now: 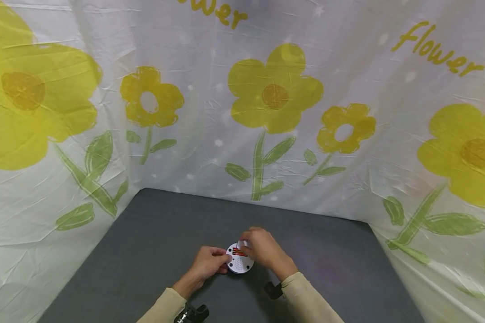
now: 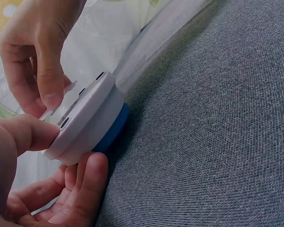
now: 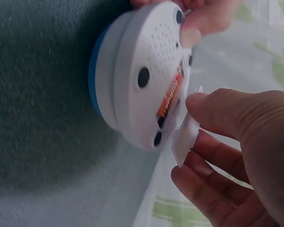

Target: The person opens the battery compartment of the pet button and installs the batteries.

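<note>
A round white device (image 1: 239, 266) with a blue lower band lies underside up on the dark table. Its upturned face shows black feet, a field of small holes and an uncovered battery compartment with orange-red batteries (image 3: 170, 97) inside. My left hand (image 1: 206, 264) grips the device's left rim, thumb on the upper face and fingers at the side below. Over the far right part of the device, my right hand (image 1: 265, 248) pinches a small white battery cover (image 3: 185, 142) between thumb and fingers. The cover is tilted, close to the compartment; whether it touches the device I cannot tell.
A dark grey cloth surface (image 1: 178, 224) spreads around the device. White curtains (image 1: 202, 148) printed with yellow flowers stand along its back and sides. Black camera mounts are strapped to both wrists, over beige sleeves (image 1: 307, 296).
</note>
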Tool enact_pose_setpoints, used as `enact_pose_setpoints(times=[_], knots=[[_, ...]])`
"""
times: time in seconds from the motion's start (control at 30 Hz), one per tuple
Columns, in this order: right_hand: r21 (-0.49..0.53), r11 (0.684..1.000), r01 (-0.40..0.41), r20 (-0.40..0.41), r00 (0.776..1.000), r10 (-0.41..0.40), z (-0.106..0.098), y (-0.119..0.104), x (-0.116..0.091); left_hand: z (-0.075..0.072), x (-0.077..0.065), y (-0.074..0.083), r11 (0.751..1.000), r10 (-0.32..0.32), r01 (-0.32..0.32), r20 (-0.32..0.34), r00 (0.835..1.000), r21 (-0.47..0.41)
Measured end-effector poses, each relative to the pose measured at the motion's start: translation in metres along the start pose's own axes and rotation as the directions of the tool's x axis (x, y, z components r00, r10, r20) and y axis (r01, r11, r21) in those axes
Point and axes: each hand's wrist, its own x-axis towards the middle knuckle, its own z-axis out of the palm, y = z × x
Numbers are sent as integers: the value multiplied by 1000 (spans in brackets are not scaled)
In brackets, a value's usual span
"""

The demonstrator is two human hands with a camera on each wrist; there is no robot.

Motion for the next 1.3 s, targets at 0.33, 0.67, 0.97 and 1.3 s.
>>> enact_pose_setpoints(times=[0.33,0.67,0.97,1.3], knots=[[-24,999,40,-21,999,-41,9,-7,3,1,1,1,1000,-3,3,-10,1000,16],[8,1000,-5,-3,1000,5,12,-11,3,0,-2,2,1000,-3,4,-8,1000,14],[38,999,-8,-13,1000,8,13,-12,2,1,-3,3,1000,-2,2,-9,1000,6],[36,998,-46,-62,997,48,8,-5,-5,1,-1,0,1000,12,-12,-6,1000,-16]])
